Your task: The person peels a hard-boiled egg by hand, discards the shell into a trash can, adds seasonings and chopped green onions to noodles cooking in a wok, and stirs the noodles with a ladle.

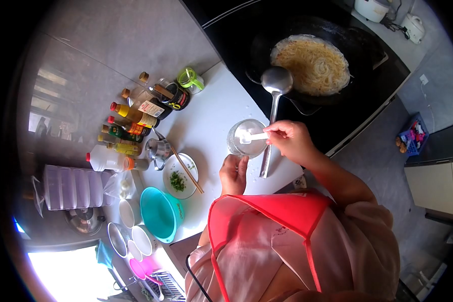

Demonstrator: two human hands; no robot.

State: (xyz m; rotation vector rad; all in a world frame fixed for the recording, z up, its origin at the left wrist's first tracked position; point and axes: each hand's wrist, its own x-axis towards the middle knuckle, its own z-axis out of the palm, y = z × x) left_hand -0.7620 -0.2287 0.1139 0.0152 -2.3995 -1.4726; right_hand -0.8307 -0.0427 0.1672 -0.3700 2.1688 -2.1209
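Reader: State the condition of each grip.

Operator: My right hand [293,142] pinches the handle of a white spoon [258,136] between thumb and fingers. My left hand [233,174] is closed on the near side of a glass jar [247,147], thumb and fingers against its wall.

Reader: Position of the spoon?

Operator: Its head is at the open mouth of the jar. I cannot tell how deep it reaches.

Reader: Location of the jar?

Operator: Above the near part of the white worktop [221,108], just left of the ladle [277,80]. Whether its base touches the surface is hidden from me. The ladle's bowl is near the rim of the wok [264,45]; its handle extends back over the worktop, past the jar.

Reader: Contents of the wok?

Operator: Pale noodles [312,65] in liquid. The wok stands on the black cooktop [231,30].

Reader: Identify the items to the left.

Operator: A white plate [189,162] carries chopped greens [177,181], with chopsticks [187,169] lying across it. A metal pot [158,151] is just beside the plate, a turquoise basin [158,214] is nearer me, and bottles [131,116] line the wall side.
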